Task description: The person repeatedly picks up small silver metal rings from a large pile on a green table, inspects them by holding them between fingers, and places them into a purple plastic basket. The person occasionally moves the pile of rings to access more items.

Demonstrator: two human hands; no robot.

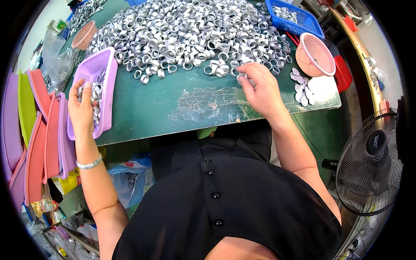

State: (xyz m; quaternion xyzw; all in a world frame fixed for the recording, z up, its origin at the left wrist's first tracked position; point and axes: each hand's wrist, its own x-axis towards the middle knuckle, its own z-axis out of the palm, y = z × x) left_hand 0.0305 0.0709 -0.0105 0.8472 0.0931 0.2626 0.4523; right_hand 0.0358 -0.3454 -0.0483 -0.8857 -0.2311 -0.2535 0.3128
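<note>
Black buttoned clothing (pixel 225 203) fills the lower middle of the view, and both bare forearms rise from it toward a green surface (pixel 173 104). On the left wrist sits a silver bracelet (pixel 89 164). That left hand (pixel 81 110) reaches into a lilac plastic tray (pixel 109 82) lying at the left edge of the green surface; its fingers are curled around a few silver metal rings held over the ringed contents of the tray, though the exact grip is hard to make out. To the right of the tray, the right hand (pixel 260 89) rests at the near edge of a large heap of silver metal rings (pixel 190 30) that covers the far half of the surface; its fingertips pinch one ring (pixel 241 78) from the heap's fringe. Right of that hand lie a few flat silver discs (pixel 302 89), and beyond them a pink round basket (pixel 316 54) and a blue basket (pixel 294 17) holding more rings. Left of the lilac tray, off the surface, stand stacked trays in pink, green and purple (pixel 37 130). A black fan (pixel 368 164) stands to the right of the surface.
</note>
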